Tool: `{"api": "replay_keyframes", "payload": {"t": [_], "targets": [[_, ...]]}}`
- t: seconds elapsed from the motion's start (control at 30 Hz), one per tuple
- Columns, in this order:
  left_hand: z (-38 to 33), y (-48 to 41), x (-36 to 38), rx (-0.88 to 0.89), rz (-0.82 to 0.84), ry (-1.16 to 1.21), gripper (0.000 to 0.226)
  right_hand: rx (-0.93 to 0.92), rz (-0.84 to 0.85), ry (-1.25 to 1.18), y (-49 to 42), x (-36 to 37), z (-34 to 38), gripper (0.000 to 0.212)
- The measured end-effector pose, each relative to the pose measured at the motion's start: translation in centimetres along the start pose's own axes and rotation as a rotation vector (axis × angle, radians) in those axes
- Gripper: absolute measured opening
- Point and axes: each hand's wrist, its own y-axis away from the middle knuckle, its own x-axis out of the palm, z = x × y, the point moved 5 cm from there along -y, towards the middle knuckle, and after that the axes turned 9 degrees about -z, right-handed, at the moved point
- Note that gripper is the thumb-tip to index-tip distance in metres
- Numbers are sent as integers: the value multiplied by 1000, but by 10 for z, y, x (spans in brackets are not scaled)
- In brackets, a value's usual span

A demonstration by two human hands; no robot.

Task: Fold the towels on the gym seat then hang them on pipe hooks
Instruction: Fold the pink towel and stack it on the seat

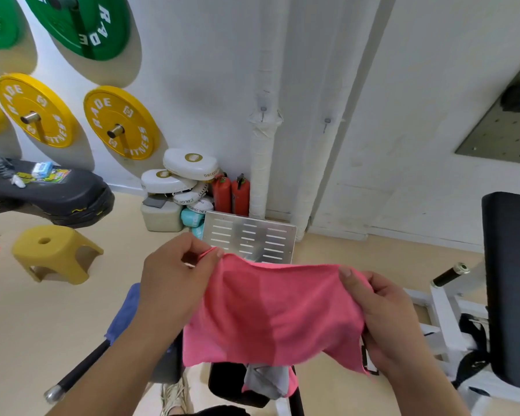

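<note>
While the pink cloth towel (270, 310) is held up, stretched between the closed left hand (174, 283) and right hand (385, 319), the two wall hooks (263, 111) beyond them are bare; grey towel (264, 382) waits below.

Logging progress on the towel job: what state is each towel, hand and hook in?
Pink towel: held up, spread, unfolded.
Left hand: pinching its left corner.
Right hand: gripping its right edge.
Blue towel: draped under the left arm.
Grey towel: crumpled below.
Pipe hooks: bare.
</note>
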Motion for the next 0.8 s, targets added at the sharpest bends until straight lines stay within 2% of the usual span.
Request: {"api": "replay_keyframes", "payload": {"t": [0.1,0.17,0.27,0.43,0.53,0.6,0.7,0.8], "targets": [[-16,7,2,-134,71,196,12,-114,126,128,15,22,12,14],[-26,24,15,-257,207,349,11,-157,247,166,29,42,14,17],[-37,55,35,-285,346,450,6,-210,356,220,46,66,13,21],[-30,76,45,-421,481,612,17,-205,169,122,48,57,9,9],[-40,86,44,-434,608,729,32,-205,136,126,50,53,9,8],[-41,88,42,-473,568,759,32,-229,153,159,55,55,11,14],[-27,84,38,-526,377,712,18,-225,160,173,60,55,10,17],[-27,86,34,-445,320,594,18,-230,165,168,64,58,7,16]]}}
